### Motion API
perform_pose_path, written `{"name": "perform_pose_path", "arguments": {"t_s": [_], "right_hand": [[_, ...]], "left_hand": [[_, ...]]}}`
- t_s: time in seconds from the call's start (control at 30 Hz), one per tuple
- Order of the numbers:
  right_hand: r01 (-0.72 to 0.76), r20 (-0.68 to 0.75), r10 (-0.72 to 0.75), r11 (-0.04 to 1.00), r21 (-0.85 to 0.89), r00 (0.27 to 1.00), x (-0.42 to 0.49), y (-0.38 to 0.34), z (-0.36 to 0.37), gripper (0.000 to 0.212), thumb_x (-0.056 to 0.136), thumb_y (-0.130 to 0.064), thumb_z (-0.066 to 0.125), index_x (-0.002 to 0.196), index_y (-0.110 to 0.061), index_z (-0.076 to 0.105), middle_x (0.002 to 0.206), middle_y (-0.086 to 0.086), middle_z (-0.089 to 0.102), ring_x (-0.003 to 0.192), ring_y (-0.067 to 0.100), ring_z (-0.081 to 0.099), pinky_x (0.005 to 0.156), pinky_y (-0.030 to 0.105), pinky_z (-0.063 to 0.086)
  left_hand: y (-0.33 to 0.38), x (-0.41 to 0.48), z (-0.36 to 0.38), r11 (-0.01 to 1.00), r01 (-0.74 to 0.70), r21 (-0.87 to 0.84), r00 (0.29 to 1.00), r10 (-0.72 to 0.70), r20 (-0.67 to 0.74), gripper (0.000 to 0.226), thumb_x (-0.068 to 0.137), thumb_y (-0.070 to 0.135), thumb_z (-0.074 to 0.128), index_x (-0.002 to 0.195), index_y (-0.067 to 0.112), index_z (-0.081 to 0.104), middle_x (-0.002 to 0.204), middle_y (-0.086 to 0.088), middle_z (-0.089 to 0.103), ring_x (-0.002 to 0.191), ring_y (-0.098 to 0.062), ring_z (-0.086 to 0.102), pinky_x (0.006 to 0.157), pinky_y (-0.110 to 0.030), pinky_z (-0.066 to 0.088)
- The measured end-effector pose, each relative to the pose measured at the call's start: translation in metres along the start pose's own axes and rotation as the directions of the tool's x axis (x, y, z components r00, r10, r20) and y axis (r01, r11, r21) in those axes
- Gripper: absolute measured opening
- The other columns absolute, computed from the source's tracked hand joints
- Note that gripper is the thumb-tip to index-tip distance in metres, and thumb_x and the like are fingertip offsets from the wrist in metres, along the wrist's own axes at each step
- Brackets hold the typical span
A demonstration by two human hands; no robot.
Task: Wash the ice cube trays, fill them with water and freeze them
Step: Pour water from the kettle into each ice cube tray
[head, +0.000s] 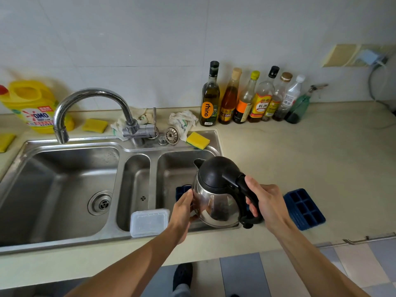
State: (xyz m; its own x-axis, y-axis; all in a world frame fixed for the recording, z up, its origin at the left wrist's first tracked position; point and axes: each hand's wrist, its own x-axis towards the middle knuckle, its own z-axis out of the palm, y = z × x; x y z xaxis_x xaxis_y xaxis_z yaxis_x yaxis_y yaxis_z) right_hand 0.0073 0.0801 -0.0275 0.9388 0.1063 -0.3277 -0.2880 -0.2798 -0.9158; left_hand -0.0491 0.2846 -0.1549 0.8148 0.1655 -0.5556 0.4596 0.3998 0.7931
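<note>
— Where are the trays?
— There are two, both blue. One ice cube tray point(304, 209) lies on the counter point(278, 159), just right of the right hand point(265, 202). The second tray point(182, 190) sits in the sink point(137, 150), mostly hidden behind the kettle point(216, 194).
— And the grip?
— The right hand wraps the one kettle's handle, and the left hand point(182, 209) cups its steel side.

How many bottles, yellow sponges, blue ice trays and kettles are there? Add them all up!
Bottles along the wall: 6
Green spray bottle: 1
Yellow sponges: 3
Blue ice cube trays: 2
Kettle: 1
Total: 13
</note>
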Motion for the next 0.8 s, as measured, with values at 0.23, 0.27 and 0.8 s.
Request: {"name": "perform_pose_path", "arguments": {"t_s": [0.23,0.27,0.8], "right_hand": [[-0.01,0.033,0.01,1.0,-0.016,0.999,0.0,-0.003,0.002,0.055,0.091,-0.055,0.063,0.051,-0.018,0.068,0.054,0.006,0.06,0.042,0.016,0.05,0.045,0.027,0.043],[-0.007,0.038,0.008,1.0,-0.021,0.999,0.0,-0.003,0.003,0.054,0.091,-0.054,0.063,0.051,-0.018,0.068,0.054,0.005,0.06,0.042,0.016,0.05,0.045,0.027,0.043],[0.002,0.051,0.001,0.998,-0.066,0.999,0.004,-0.004,0.01,0.054,0.094,-0.051,0.064,0.051,-0.018,0.069,0.053,0.005,0.06,0.041,0.015,0.05,0.042,0.025,0.043]], "left_hand": [[-0.008,-0.005,-0.002,0.999,0.024,-0.035,0.999,-0.025,-0.021,0.042,0.104,0.05,0.042,0.119,0.023,0.069,0.121,-0.014,0.067,0.116,-0.032,0.062,0.087,-0.04,0.057],[-0.009,-0.005,-0.002,0.999,0.026,-0.041,0.999,-0.027,-0.023,0.041,0.104,0.05,0.042,0.119,0.022,0.069,0.122,-0.014,0.067,0.116,-0.032,0.062,0.088,-0.04,0.057],[-0.014,-0.007,-0.011,0.995,0.05,-0.083,0.998,-0.054,-0.044,0.039,0.105,0.044,0.044,0.107,0.016,0.071,0.107,-0.008,0.075,0.11,-0.032,0.066,0.085,-0.042,0.057]]}}
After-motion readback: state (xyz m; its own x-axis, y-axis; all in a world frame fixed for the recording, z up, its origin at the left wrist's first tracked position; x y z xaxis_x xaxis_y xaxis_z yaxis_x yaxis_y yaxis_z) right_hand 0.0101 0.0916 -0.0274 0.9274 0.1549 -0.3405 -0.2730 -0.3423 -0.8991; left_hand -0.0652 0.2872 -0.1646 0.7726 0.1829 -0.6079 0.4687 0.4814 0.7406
